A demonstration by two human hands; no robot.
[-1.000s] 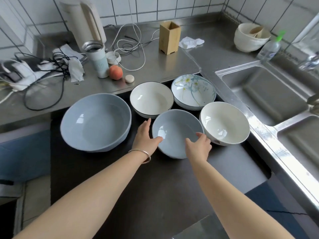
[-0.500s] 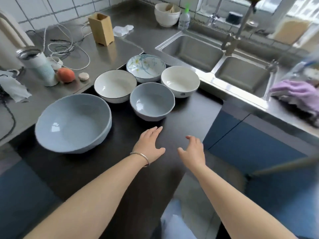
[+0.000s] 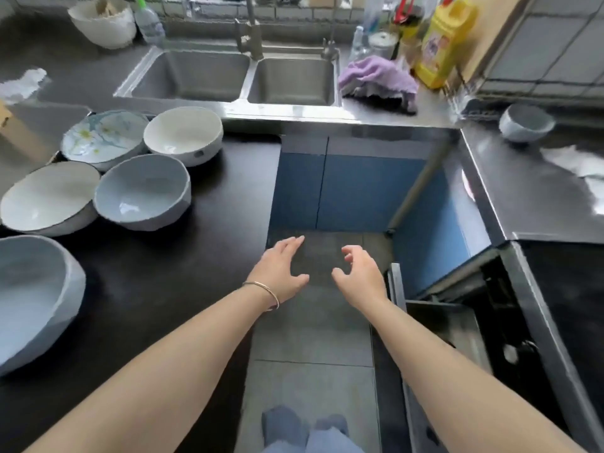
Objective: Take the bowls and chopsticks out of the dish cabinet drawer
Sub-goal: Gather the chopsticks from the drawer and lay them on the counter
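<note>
Several bowls sit on the black counter point(image 3: 196, 256) at my left: a big blue bowl point(image 3: 29, 299), a small blue bowl point(image 3: 142, 191), a white dark-rimmed bowl point(image 3: 45, 199), a flowered bowl point(image 3: 103, 137) and a white bowl point(image 3: 184, 134). My left hand point(image 3: 281, 273) and my right hand point(image 3: 359, 276) hover empty over the floor, fingers spread. The open cabinet drawer point(image 3: 457, 325) lies low at the right; its inside is dark and I see no chopsticks.
A double steel sink point(image 3: 235, 80) runs along the back, with a purple cloth point(image 3: 379, 80) and a yellow bottle point(image 3: 447, 44) to its right. A small grey bowl point(image 3: 526, 122) stands on the right steel counter. Blue cabinet doors point(image 3: 353, 191) face me.
My hands let go of the small blue bowl on the counter and drew back. My view swung right, from the bowls toward the sink, the floor and the open drawer.
</note>
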